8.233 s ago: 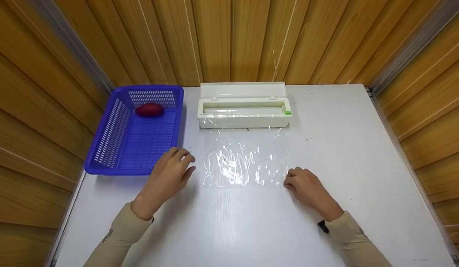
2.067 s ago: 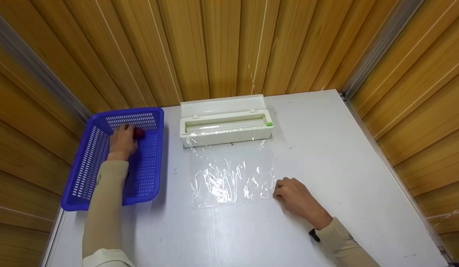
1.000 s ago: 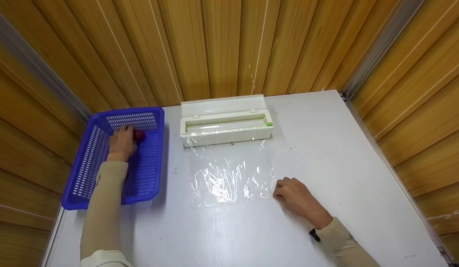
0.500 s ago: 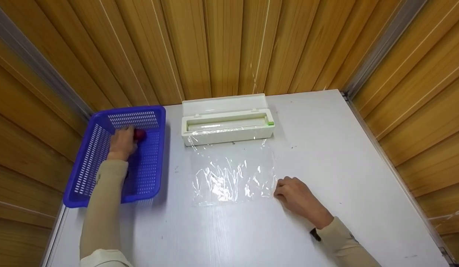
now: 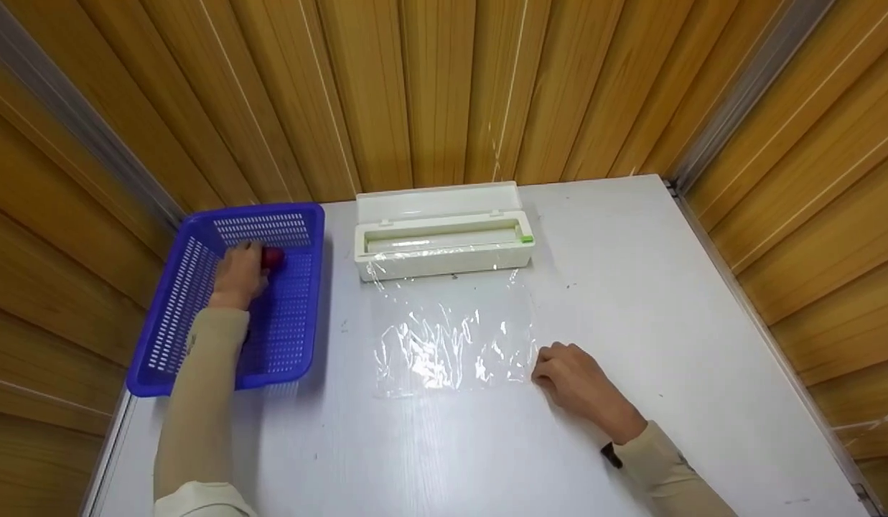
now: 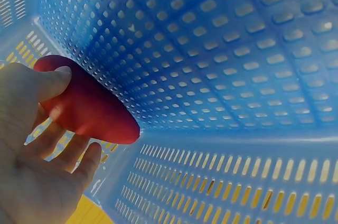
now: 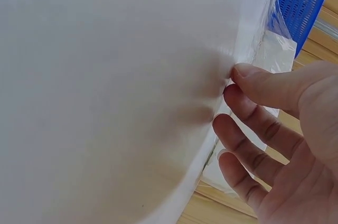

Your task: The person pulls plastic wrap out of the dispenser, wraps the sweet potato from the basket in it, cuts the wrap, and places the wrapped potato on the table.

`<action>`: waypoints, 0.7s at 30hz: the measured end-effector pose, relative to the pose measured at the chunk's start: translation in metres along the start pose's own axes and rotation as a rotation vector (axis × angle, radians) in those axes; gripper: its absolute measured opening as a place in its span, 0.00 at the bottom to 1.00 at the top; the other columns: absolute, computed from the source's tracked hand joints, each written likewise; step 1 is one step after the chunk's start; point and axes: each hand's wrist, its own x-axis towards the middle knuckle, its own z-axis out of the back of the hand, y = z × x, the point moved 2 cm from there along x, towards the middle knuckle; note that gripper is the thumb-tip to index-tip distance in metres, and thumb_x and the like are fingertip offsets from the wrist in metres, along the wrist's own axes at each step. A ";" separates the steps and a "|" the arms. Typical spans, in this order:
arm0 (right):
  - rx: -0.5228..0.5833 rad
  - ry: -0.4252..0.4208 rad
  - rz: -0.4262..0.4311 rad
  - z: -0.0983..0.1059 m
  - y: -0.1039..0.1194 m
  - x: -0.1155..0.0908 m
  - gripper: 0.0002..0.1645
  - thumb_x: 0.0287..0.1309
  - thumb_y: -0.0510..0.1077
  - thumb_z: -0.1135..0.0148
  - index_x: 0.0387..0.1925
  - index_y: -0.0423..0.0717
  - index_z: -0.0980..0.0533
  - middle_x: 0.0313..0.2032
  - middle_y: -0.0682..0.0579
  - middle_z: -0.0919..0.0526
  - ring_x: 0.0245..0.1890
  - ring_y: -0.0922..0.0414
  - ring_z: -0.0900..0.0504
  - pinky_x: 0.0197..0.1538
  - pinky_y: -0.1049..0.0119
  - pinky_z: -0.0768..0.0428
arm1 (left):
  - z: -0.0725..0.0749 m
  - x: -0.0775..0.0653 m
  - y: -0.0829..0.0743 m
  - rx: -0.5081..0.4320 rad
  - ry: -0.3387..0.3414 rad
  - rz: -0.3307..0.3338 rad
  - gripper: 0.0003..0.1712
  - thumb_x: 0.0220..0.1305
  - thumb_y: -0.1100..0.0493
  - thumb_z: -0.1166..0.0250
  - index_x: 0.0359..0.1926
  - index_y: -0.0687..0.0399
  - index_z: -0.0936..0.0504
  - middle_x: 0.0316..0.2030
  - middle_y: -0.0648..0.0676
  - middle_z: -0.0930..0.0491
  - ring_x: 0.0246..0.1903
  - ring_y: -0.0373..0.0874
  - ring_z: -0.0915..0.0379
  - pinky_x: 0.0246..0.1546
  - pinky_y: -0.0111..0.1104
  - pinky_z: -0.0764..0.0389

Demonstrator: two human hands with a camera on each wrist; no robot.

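Observation:
A dark red, oblong sweet potato (image 5: pixel 273 258) with a smooth skin and tapered end lies in the far part of the blue plastic basket (image 5: pixel 318 301). My left hand (image 5: pixel 239 273) reaches inside and holds it; in the left wrist view the thumb lies along the sweet potato (image 6: pixel 95 108) and the fingers curl beneath. Clear plastic wrap (image 5: pixel 444 345) stretches over the table from a white wrap dispenser (image 5: pixel 444 260). At its near right corner, my right hand (image 5: pixel 580 384) pinches the edge between thumb and index finger, the other fingers loosely bent in the right wrist view.
The dispenser's lid (image 5: pixel 436 202) stands raised at the back, and a small green piece (image 5: pixel 527 239) sits at its right end. Wood-patterned panels (image 5: pixel 444 93) close off the back and both sides of the white table (image 5: pixel 666 301).
Since the oldest frame my left hand has gone from beside the basket into it and taken hold of the sweet potato. My right hand stays at the wrap's corner. The head view has shifted.

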 end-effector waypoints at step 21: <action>-0.015 -0.006 0.008 -0.001 -0.001 0.000 0.10 0.52 0.33 0.20 0.26 0.50 0.11 0.29 0.57 0.17 0.30 0.57 0.21 0.34 0.66 0.27 | 0.013 -0.012 -0.013 -0.069 -0.028 -0.037 0.26 0.65 0.71 0.34 0.62 0.78 0.29 0.58 0.81 0.28 0.57 0.79 0.26 0.61 0.68 0.26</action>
